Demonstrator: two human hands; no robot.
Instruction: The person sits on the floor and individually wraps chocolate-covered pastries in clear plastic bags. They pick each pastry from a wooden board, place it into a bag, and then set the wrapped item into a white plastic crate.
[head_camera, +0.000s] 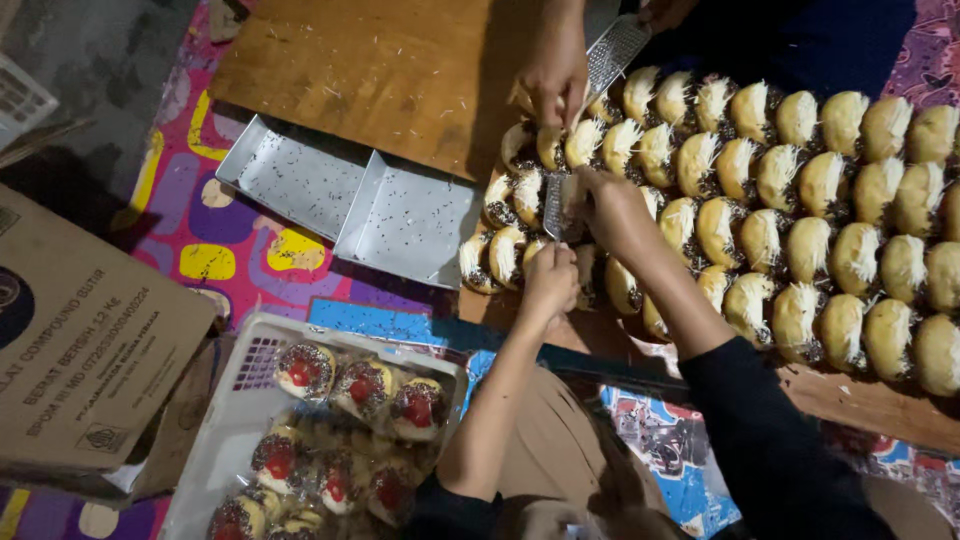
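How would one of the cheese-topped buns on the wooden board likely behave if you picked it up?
The cheese-topped buns look soft and puffy, so one would probably be light and squash under a firm pinch. The loose grated cheese shreds on top would likely fall off if it tipped. Packed close against its neighbours, it may drag them along.

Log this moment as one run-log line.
left hand: on a bun | right hand: holds small grater over buns | another person's hand: second grater

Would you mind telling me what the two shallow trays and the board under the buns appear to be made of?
The two shallow trays look like thin metal: dull silvery grey with folded-up rims, dusted with dark sprinkles. The board under the buns looks like unfinished wood or plywood: matte brown with visible grain.
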